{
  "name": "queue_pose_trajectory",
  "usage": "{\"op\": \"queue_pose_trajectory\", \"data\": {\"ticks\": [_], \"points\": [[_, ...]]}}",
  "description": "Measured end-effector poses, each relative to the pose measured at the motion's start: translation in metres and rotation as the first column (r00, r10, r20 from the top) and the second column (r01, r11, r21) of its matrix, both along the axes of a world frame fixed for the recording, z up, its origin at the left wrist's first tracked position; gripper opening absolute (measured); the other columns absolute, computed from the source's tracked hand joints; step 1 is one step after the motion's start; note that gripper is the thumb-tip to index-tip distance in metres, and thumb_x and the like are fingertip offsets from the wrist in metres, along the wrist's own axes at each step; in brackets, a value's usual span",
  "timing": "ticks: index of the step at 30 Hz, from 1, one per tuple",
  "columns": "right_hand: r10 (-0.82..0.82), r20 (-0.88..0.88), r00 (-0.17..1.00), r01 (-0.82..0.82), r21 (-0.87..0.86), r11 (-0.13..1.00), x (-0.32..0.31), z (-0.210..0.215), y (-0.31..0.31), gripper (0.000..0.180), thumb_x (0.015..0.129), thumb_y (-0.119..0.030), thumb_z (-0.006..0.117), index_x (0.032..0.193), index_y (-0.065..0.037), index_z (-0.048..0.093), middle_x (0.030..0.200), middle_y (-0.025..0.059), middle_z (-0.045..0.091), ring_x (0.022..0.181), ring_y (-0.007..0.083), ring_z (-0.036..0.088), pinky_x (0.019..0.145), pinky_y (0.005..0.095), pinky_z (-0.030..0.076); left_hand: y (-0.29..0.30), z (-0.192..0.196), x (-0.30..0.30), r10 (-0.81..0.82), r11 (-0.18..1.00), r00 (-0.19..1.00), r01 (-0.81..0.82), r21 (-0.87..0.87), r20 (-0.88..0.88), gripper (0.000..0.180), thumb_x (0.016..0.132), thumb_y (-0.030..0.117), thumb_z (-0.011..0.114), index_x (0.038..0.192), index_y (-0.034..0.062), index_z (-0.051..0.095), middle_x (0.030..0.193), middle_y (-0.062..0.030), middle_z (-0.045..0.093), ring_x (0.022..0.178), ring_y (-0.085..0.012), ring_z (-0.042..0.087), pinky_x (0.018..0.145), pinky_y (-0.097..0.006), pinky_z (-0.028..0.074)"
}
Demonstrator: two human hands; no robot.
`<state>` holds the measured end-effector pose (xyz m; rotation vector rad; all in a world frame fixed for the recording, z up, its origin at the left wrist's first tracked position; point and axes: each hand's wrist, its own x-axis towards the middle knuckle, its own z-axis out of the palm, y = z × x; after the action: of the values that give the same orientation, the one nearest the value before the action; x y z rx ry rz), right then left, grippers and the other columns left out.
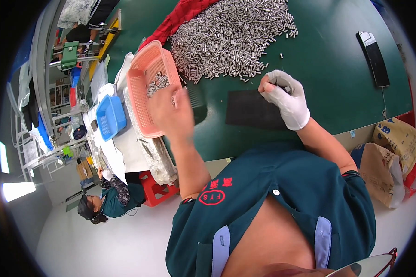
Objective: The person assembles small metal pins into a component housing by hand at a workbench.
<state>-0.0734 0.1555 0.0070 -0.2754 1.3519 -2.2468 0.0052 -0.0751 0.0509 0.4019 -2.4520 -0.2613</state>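
Observation:
My left hand (171, 112), bare and smeared by motion, is over the right side of a pink plastic basket (136, 83). Small metal cylinders (158, 84) lie in that basket; the blur hides whether my fingers hold any. My right hand (286, 97) wears a white glove with bare fingertips. Its fingers are curled closed above the right part of a flat black pad (249, 108), and what they hold cannot be made out. Beyond both hands spreads a big heap of short shiny metal cylinders (231, 39) on the green table (328, 60).
Red checked cloth (180, 18) borders the heap at the left. A black phone-like device (373, 57) lies far right. Left of the basket are a blue bin (110, 117) and a person (104, 203) working beside a red stool (155, 189). Paper sacks (379, 171) stand at the right.

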Motion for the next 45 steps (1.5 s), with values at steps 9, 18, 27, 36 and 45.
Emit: {"op": "queue_pose_trajectory", "data": {"ticks": [9,18,27,36,45], "points": [[-0.008,0.103,0.995,0.016,-0.076,0.997,-0.005,-0.004,0.004,0.016,0.09,-0.016,0.062,0.094,-0.001,0.059,0.081,0.0015,0.058,0.069,0.0061,0.046,0.061,0.0214,0.036,0.044,-0.059,-0.046,-0.48,0.874,0.854,0.445,0.196,0.2,0.01,0.075,0.006,0.069,0.084,0.0059,0.065,0.083,-0.007,0.06,0.083,-0.0275,0.055,0.075,-0.038,0.043],[0.016,0.124,0.992,-0.004,-0.101,0.995,-0.007,-0.002,0.006,0.012,0.091,-0.012,0.061,0.096,-0.001,0.06,0.084,0.0007,0.06,0.074,0.005,0.048,0.066,0.0204,0.039,0.048,-0.071,-0.05,-0.469,0.883,0.844,0.455,0.116,0.26,0.009,0.077,0.005,0.066,0.084,0.0059,0.061,0.082,-0.0076,0.057,0.082,-0.0286,0.053,0.074,-0.039,0.043],[-0.056,0.111,0.992,0.062,-0.055,0.997,-0.006,0.001,0.001,0.015,0.09,-0.016,0.061,0.09,-0.002,0.056,0.079,0.0013,0.055,0.065,0.0072,0.043,0.058,0.0225,0.034,0.056,-0.075,-0.037,-0.47,0.875,0.862,0.428,0.227,0.187,0.007,0.082,0.006,0.062,0.086,0.0041,0.056,0.085,-0.01,0.056,0.083,-0.0297,0.052,0.074,-0.039,0.043],[-0.084,0.155,0.984,0.115,-0.203,0.972,-0.011,-0.004,0.007,0.019,0.093,-0.022,0.057,0.091,-0.003,0.059,0.076,-0.0002,0.056,0.06,0.0054,0.039,0.055,0.0222,0.033,0.09,-0.082,-0.013,-0.494,0.851,0.858,0.443,0.283,0.141,0.009,0.081,0.002,0.064,0.088,0.0048,0.057,0.086,-0.0095,0.057,0.083,-0.0291,0.053,0.074,-0.038,0.043],[-0.088,0.089,0.992,0.103,-0.173,0.98,-0.012,-0.01,0.004,0.037,0.095,-0.039,0.05,0.087,-0.002,0.053,0.06,-0.0037,0.032,0.057,0.0095,0.027,0.057,0.0258,0.026,0.091,-0.082,-0.01,-0.465,0.859,0.877,0.414,0.302,0.121,0.012,0.08,0.002,0.065,0.089,0.0058,0.059,0.087,-0.0093,0.058,0.083,-0.029,0.053,0.075,-0.039,0.042]]}}
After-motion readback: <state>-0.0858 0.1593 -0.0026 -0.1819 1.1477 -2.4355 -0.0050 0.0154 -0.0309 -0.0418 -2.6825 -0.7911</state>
